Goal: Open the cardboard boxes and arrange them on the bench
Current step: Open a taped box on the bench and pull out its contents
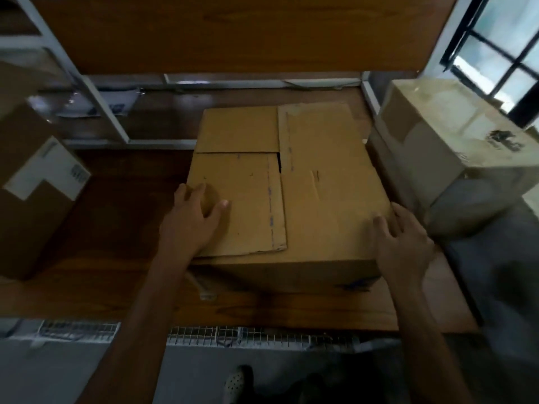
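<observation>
Head view: three cardboard boxes stood on the wooden surface. The centre box, top closed, sat between the left box and the right box. The left hand lay on its top, fingers spread flat, grasping nothing. The right hand rested at its near-right corner, fingers relaxed, unclenched.

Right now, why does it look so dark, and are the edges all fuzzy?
In the head view, the window at upper right glares white; the bench looks dim and shadowy; the left box and right box are blurred, the middle box sharper.
</observation>
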Tool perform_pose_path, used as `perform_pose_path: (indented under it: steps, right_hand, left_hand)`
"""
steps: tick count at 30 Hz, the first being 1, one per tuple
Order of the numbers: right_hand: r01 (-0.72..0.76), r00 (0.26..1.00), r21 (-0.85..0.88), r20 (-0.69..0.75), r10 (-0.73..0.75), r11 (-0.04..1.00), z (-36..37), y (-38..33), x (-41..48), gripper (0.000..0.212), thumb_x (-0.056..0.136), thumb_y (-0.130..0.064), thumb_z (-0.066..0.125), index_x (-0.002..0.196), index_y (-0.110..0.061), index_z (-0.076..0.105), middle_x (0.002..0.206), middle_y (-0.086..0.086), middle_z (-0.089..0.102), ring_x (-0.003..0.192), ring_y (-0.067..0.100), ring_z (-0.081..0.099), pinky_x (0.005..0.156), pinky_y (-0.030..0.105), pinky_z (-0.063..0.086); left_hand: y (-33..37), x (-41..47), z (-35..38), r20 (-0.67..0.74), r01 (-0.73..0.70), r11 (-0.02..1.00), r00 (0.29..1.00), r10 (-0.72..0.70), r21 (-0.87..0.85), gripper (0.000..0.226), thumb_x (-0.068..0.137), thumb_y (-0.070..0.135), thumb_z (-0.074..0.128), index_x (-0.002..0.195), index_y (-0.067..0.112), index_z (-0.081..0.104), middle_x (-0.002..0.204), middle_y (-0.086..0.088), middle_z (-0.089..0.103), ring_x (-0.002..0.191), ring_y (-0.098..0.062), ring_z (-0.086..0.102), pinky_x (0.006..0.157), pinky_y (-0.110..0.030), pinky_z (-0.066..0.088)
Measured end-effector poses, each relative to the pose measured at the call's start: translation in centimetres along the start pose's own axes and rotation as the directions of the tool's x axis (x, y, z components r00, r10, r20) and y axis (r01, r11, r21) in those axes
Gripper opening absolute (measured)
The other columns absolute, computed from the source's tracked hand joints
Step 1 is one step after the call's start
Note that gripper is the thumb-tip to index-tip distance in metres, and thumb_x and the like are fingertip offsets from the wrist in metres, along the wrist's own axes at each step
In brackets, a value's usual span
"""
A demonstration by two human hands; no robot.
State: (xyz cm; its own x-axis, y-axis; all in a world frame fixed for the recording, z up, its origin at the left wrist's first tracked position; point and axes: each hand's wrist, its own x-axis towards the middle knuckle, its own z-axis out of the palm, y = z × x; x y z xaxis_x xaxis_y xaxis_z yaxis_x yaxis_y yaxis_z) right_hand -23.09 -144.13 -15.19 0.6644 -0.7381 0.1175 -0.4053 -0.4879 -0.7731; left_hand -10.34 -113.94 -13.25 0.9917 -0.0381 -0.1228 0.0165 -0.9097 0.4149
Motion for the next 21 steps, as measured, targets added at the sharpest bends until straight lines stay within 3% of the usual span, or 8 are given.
perform_pose_path:
  steps: [2,5,9,11,13,17,19,21]
  right_hand:
    - [-0.029,0.999,0.19,-0.021,0.033,0.981,0.3,1.0,-0.7,0.041,0.096,-0.033,0.056,0.133,-0.015,0.06,0.124,0.003,0.066,0.111,0.02,0.062,0.09,0.033,0.051]
    - [-0.212,0.977,0.516,0.092,0.193,0.83,0.2,1.8,-2.4,0.028,0.099,-0.033,0.053,0.118,-0.018,0.067,0.107,-0.004,0.068,0.097,0.013,0.064,0.075,0.031,0.053]
    - [-0.354,0.929,0.654,0.167,0.329,0.669,0.2,1.0,-2.1,0.029,0.097,-0.035,0.056,0.12,-0.018,0.063,0.107,-0.001,0.066,0.097,0.018,0.064,0.073,0.034,0.053]
    - [-0.32,0.94,0.649,0.125,0.317,0.69,-0.4,-0.4,-1.3,0.034,0.095,-0.037,0.057,0.121,-0.016,0.064,0.103,-0.002,0.066,0.095,0.019,0.063,0.072,0.036,0.053]
    - [-0.258,0.961,0.624,0.088,0.262,0.737,-1.3,-2.1,-1.0,0.023,0.096,-0.037,0.057,0.112,-0.022,0.063,0.094,-0.009,0.062,0.087,0.011,0.06,0.067,0.031,0.048]
    - [-0.032,0.998,0.5,-0.036,0.058,0.866,-3.5,-6.4,-2.1,0.01,0.097,-0.037,0.054,0.093,-0.035,0.062,0.079,-0.014,0.06,0.075,0.005,0.059,0.067,0.032,0.05]
    - [0.089,0.995,0.392,-0.07,-0.067,0.916,-4.5,-9.3,-3.2,0.01,0.099,-0.036,0.052,0.094,-0.034,0.061,0.076,-0.016,0.058,0.07,-0.001,0.055,0.064,0.02,0.042]
    - [0.223,0.974,0.265,-0.096,-0.204,0.938,-4.8,-12.2,-4.4,0.024,0.099,-0.041,0.049,0.098,-0.024,0.066,0.084,-0.01,0.064,0.074,0.0,0.055,0.072,0.019,0.038]
  left_hand:
    - [-0.1,0.1,0.0,-0.008,0.029,0.999,1.0,-0.029,0.034,0.075,0.091,0.073,0.035,0.154,0.033,0.023,0.163,-0.007,0.015,0.142,-0.036,0.032,0.11,-0.058,0.03]
    - [0.1,0.3,0.0,0.016,0.104,0.992,0.994,-0.106,0.071,0.077,0.089,0.076,0.034,0.154,0.039,0.018,0.155,-0.011,0.029,0.136,-0.037,0.039,0.106,-0.058,0.033]
    - [1.3,0.8,-0.3,0.05,0.166,0.984,0.984,-0.17,0.071,0.078,0.089,0.076,0.034,0.155,0.041,0.013,0.156,-0.015,0.029,0.138,-0.04,0.035,0.109,-0.057,0.03]
    - [1.5,1.0,-0.6,0.042,0.163,0.986,0.985,-0.165,0.046,0.077,0.089,0.077,0.032,0.155,0.041,0.014,0.156,-0.014,0.03,0.139,-0.039,0.035,0.11,-0.056,0.029]
    - [1.1,1.2,-0.9,0.044,0.142,0.99,0.989,-0.142,0.003,0.076,0.09,0.077,0.029,0.155,0.041,0.015,0.157,-0.013,0.032,0.14,-0.039,0.035,0.11,-0.056,0.028]
    - [-0.7,1.1,-1.0,0.076,0.093,0.988,0.994,-0.084,-0.124,0.075,0.092,0.074,0.026,0.156,0.035,0.016,0.157,-0.011,0.034,0.14,-0.037,0.035,0.112,-0.056,0.026]
    - [-1.8,0.2,-0.9,0.099,0.104,0.956,0.992,-0.079,-0.275,0.076,0.092,0.072,0.03,0.156,0.033,0.019,0.154,-0.011,0.038,0.134,-0.033,0.043,0.109,-0.053,0.032]
    - [-2.9,-1.0,-0.7,0.118,0.126,0.865,0.99,-0.077,-0.486,0.077,0.09,0.072,0.037,0.155,0.032,0.024,0.147,-0.01,0.045,0.118,-0.025,0.053,0.1,-0.046,0.043]
